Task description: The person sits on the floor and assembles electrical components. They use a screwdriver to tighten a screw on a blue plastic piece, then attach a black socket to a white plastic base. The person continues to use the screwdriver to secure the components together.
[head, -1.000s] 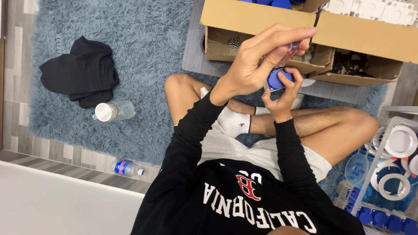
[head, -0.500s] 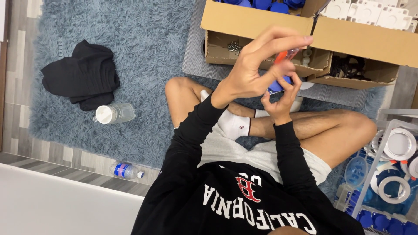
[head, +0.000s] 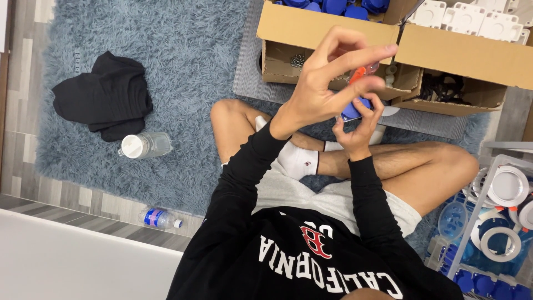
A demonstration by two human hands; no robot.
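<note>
Here the right hand (head: 358, 125) pinches a small blue piece (head: 355, 109) (light, hard plastic, I think); left hand (head: 327, 83), half open, holds an orange tool (head: 358, 73).

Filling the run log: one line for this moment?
left hand: on orange-handled tool | right hand: holds blue part | seated cross-legged, rug

I see a shaggy grey-blue rug (head: 183, 66) covering most of the floor — grey wood-look planks (head: 22, 111) border it along the left side. A white surface (head: 66, 266) fills the lower left corner. Lighting is even — no hard shadows.
</note>
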